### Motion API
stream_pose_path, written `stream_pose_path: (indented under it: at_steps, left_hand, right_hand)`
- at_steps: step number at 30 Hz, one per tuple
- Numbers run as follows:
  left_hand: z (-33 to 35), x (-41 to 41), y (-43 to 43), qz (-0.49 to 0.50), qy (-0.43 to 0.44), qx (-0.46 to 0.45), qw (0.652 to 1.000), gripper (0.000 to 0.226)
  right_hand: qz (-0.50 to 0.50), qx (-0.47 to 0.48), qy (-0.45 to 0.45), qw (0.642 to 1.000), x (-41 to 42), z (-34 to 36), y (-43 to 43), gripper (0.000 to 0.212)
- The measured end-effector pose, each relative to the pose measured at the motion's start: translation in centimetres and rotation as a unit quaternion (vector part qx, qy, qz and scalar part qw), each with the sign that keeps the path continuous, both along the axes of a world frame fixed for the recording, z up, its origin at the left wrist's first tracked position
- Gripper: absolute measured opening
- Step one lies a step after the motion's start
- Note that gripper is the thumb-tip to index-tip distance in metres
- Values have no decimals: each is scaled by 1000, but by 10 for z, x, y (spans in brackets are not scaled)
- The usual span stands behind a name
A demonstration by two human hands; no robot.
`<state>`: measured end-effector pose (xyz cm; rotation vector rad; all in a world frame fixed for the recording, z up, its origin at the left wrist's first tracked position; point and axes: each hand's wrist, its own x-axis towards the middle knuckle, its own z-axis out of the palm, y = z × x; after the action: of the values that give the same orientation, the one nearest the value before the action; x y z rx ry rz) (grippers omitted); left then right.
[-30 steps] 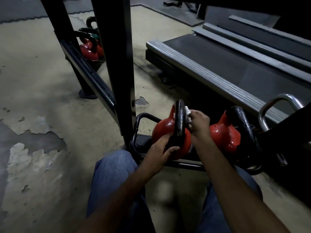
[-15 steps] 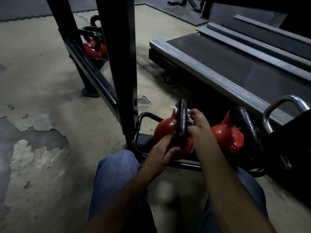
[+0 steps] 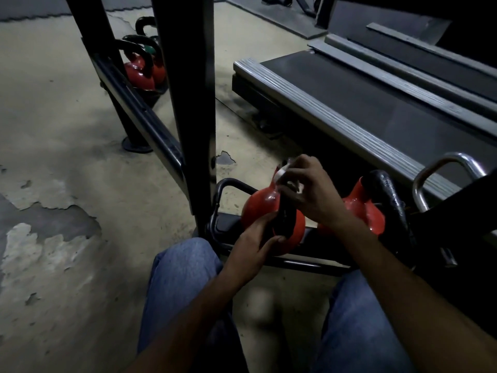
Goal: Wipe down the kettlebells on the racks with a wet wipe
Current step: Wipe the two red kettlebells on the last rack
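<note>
A red kettlebell (image 3: 259,204) with a black handle sits on the lowest shelf of the black rack (image 3: 226,224), right in front of my knees. My left hand (image 3: 255,242) grips its body and the lower part of the handle. Over the top of that handle, my right hand (image 3: 309,191) is closed on a white wet wipe (image 3: 282,172) and presses it against the handle. A second red kettlebell (image 3: 361,208) with a black handle stands just to the right on the same shelf. More red kettlebells (image 3: 141,72) sit on the far end of the rack.
A thick black rack upright (image 3: 188,103) rises just left of the held kettlebell. A treadmill deck (image 3: 349,103) runs behind the rack on the right. A chrome handle (image 3: 443,168) sticks up at the right edge. Worn, peeling floor (image 3: 53,157) lies to the left.
My right hand with the wipe has moved from the side of the handle up over its top. My left hand keeps its hold on the kettlebell.
</note>
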<state>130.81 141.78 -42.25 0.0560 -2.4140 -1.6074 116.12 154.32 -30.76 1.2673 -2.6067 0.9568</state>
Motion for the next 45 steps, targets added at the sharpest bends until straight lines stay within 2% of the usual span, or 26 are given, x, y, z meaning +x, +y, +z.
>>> stream_pose_path:
  at_steps: [1,2,3,4,6,8,9,10,12,13,14,15,17,18,19,21,23,24,26,28,30,32,34,35,36,45]
  left_hand:
    - [-1,-1,0,-3,1,-5,1000,52]
    - [-1,-2,1,-4,3,-9,1000,54]
    - [-2,-2,2,-3,4,-14,1000,56]
    - [-3,-3,3,0,3,-20,1000,59]
    - [-5,-3,3,11,7,-40,999,61]
    - [-8,-3,0,13,8,-61,998,62]
    - [-9,-2,-2,11,5,-65,998,62]
    - [-10,-2,-3,8,1,-65,998,63]
    - [-11,-2,-3,0,-4,-60,998,62]
    - [-11,-2,-3,0,0,-59,998,61]
    - [-10,-2,-2,3,5,-60,998,60]
    - [-10,-2,-2,6,6,-60,998,59]
    - [-9,-1,-2,11,1,-56,998,59]
    - [-9,-1,-2,13,-4,-51,999,60]
    - [-10,-1,-2,15,-8,-46,999,61]
    - [-11,-1,-3,15,-11,-34,999,60]
    - [-9,0,-4,14,-5,-19,1000,57]
    - [-8,1,-4,9,-1,-15,1000,55]
    - [-7,1,-4,5,10,-31,999,54]
    - [-6,-1,-4,4,8,-54,998,58]
    - [-7,-3,-4,7,6,-63,998,63]
    - [-7,-2,-4,5,6,-63,998,63]
    - [-8,-1,-3,1,-2,-58,998,62]
    - [-9,-1,-3,-1,-7,-58,998,62]
    - [-9,-1,-4,-4,-9,-60,998,62]
    - [-6,1,-3,-6,-14,-52,999,66]
  right_hand:
    - [-60,-108,-61,990,11,-8,4,7]
    - [-129,-203,-141,960,21,-20,4,8]
    - [-186,-286,-245,908,28,-29,1,8]
    - [-220,-349,-372,831,29,-36,-3,11]
    - [-199,-401,-601,663,24,-40,-14,29]
    - [-155,-439,-710,529,15,-32,-21,38]
    - [-154,-463,-722,490,12,-26,-25,38]
    - [-170,-479,-719,475,11,-23,-29,36]
    - [-208,-493,-689,488,15,-18,-31,27]
    - [-225,-500,-652,524,16,-17,-31,20]
    - [-246,-494,-586,593,16,-18,-32,12]
    - [-277,-460,-494,684,13,-20,-33,6]
    - [-289,-294,-260,873,4,-18,-35,4]
    - [-263,-192,-146,934,-1,-17,-37,7]
    - [-219,-94,-44,970,-3,-14,-38,9]
    - [-134,76,83,985,1,-7,-37,13]
    - [-79,161,121,976,15,-2,-28,18]
    - [-67,147,122,979,25,-3,-21,19]
    - [-87,19,74,993,47,-11,-5,17]
    - [-162,-157,-35,974,67,-26,1,17]
    - [-247,-298,-175,905,73,-34,-7,19]
    - [-308,-409,-379,771,55,-27,-19,21]
    - [-268,-453,-612,591,33,-14,-27,27]
    - [-236,-457,-682,520,25,-10,-27,29]
    - [-219,-459,-712,484,19,-8,-28,31]
    - [-212,-499,-712,445,12,-6,-28,36]
